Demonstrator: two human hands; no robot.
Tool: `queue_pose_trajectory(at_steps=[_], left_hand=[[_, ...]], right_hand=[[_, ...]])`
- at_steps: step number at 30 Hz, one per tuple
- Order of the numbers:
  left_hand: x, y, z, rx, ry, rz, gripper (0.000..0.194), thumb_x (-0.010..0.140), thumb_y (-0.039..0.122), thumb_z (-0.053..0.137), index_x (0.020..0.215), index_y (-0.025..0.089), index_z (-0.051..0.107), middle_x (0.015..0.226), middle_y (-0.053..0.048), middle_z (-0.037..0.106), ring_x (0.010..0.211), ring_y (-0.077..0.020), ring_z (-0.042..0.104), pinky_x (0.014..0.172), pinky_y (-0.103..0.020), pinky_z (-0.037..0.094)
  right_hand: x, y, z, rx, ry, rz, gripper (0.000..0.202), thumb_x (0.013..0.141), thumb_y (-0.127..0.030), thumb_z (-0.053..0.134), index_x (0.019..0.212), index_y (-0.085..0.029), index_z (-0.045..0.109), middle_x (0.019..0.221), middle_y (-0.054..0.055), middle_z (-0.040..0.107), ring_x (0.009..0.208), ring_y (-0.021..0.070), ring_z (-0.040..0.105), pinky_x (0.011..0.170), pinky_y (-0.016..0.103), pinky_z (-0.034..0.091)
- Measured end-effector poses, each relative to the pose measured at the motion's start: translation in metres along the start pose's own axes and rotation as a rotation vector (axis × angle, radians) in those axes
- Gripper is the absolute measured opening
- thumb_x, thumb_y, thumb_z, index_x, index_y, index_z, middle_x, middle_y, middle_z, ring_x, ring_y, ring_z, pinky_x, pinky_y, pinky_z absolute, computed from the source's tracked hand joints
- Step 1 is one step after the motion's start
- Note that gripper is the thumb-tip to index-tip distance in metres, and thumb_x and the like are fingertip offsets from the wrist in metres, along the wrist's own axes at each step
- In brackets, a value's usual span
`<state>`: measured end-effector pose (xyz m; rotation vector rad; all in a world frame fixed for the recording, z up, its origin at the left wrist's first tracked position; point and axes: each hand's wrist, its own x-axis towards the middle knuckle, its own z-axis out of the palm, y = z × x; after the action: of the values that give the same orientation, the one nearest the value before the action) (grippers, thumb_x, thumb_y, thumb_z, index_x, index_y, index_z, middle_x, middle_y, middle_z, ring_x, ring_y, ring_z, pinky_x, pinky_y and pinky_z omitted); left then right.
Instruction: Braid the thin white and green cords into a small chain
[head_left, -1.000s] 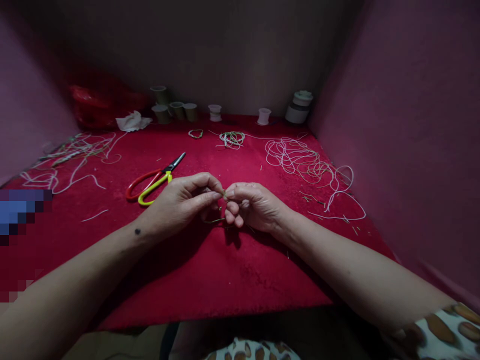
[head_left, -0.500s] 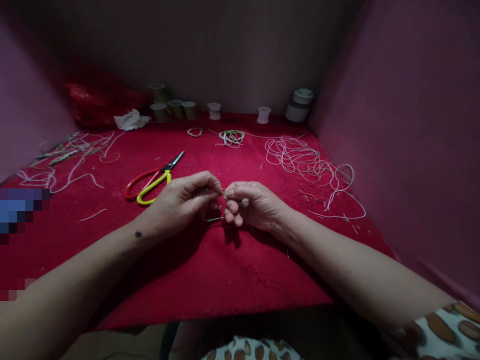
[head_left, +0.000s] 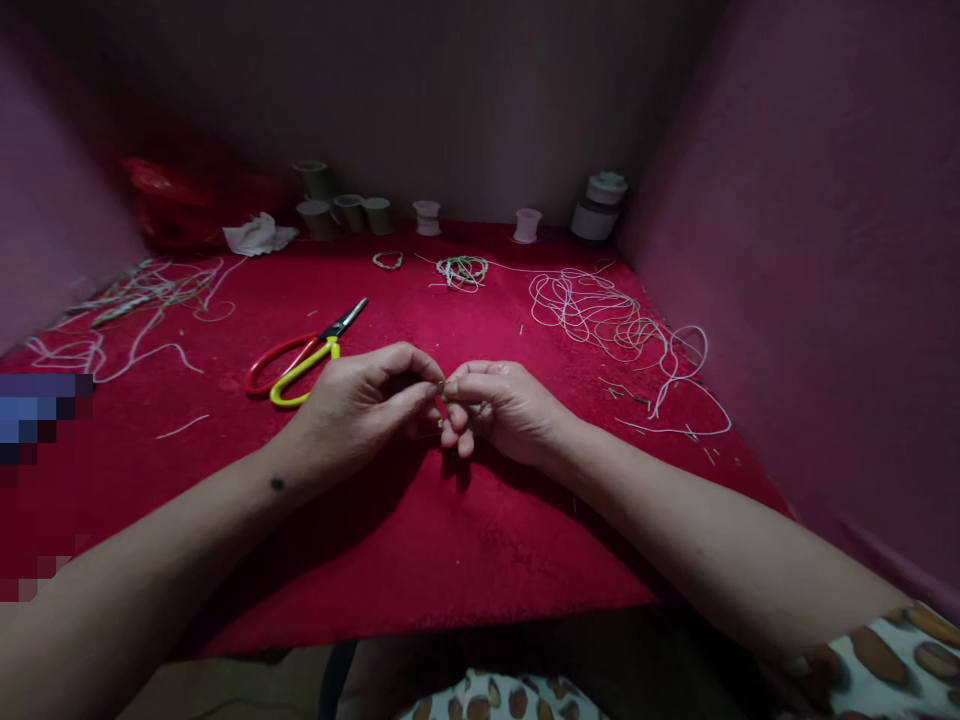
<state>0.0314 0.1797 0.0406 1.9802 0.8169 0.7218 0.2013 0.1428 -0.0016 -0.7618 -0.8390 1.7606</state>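
Over the middle of the red cloth, my left hand (head_left: 379,395) and my right hand (head_left: 499,400) meet fingertip to fingertip. Between their pinched thumbs and forefingers is a thin greenish cord (head_left: 441,388), mostly hidden by the fingers. The lower fingers of my right hand curl loosely beneath it. Just beyond my left hand lie scissors (head_left: 304,370) with one red and one yellow handle, blades pointing away. Farther back rest a small braided cord loop (head_left: 388,261) and a coiled bundle of pale and green braided cords (head_left: 462,270).
Loose white string (head_left: 581,310) tangles at the right, with cut bits near it. More cords (head_left: 142,300) lie at the left. Along the back stand several green spools (head_left: 319,220), white spools (head_left: 527,226), a lidded jar (head_left: 598,208), crumpled tissue (head_left: 259,236) and a red bag (head_left: 187,200).
Both hands stay together and have shifted very slightly left. The cord end that showed below my fingers is now mostly out of sight. The view has moved a little.
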Motion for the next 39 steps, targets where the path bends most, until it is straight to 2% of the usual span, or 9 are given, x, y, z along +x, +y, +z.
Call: queue_pose_trajectory(at_steps=[8,21,28,33,36,39], left_hand=[[-0.004,-0.009,0.001,0.354,0.101,0.275,0.010,0.089,0.018,0.057,0.089,0.017,0.067,0.076,-0.001,0.073,0.064,-0.0126,0.069,0.062,-0.024,0.053],[-0.010,-0.005,0.005,0.499,0.156,0.364,0.014,0.090,0.016,0.057,0.098,0.014,0.068,0.079,-0.004,0.075,0.065,-0.0141,0.069,0.061,-0.025,0.053],[-0.007,-0.011,0.006,0.557,0.157,0.461,0.013,0.095,0.018,0.055,0.090,0.018,0.068,0.077,-0.004,0.072,0.067,-0.0137,0.067,0.062,-0.024,0.051],[-0.007,-0.010,0.006,0.467,0.173,0.412,0.017,0.092,0.015,0.055,0.081,0.022,0.066,0.070,0.001,0.070,0.061,-0.0120,0.064,0.059,-0.023,0.048],[-0.006,-0.008,0.005,0.326,0.154,0.306,0.012,0.090,0.019,0.058,0.081,0.022,0.067,0.068,0.002,0.070,0.057,-0.0118,0.063,0.056,-0.022,0.049],[-0.006,-0.004,0.003,0.172,0.137,0.171,0.009,0.088,0.022,0.060,0.087,0.024,0.069,0.072,0.001,0.073,0.061,-0.0143,0.066,0.059,-0.024,0.054]], right_hand=[[-0.001,-0.001,0.004,-0.032,0.055,0.022,0.009,0.072,-0.019,0.064,0.068,-0.016,0.058,0.051,-0.002,0.062,0.046,0.0138,0.066,0.040,0.019,0.053],[-0.001,-0.002,0.010,-0.045,0.122,0.025,0.009,0.077,-0.013,0.058,0.069,-0.015,0.056,0.051,-0.001,0.062,0.047,0.0130,0.065,0.042,0.020,0.053],[-0.002,-0.002,0.012,-0.068,0.162,0.036,0.012,0.079,-0.008,0.054,0.070,-0.016,0.056,0.049,-0.001,0.062,0.044,0.0131,0.064,0.040,0.019,0.052],[-0.001,0.000,0.012,-0.053,0.147,0.020,0.012,0.080,-0.011,0.058,0.069,-0.016,0.056,0.050,-0.001,0.063,0.045,0.0134,0.066,0.041,0.019,0.052],[-0.001,0.000,0.011,-0.025,0.150,-0.003,0.012,0.080,-0.013,0.059,0.069,-0.015,0.057,0.050,-0.002,0.063,0.045,0.0126,0.065,0.042,0.018,0.052],[-0.002,-0.001,0.012,-0.013,0.152,-0.012,0.012,0.080,-0.013,0.060,0.069,-0.015,0.058,0.051,-0.001,0.064,0.044,0.0124,0.065,0.043,0.018,0.052]])
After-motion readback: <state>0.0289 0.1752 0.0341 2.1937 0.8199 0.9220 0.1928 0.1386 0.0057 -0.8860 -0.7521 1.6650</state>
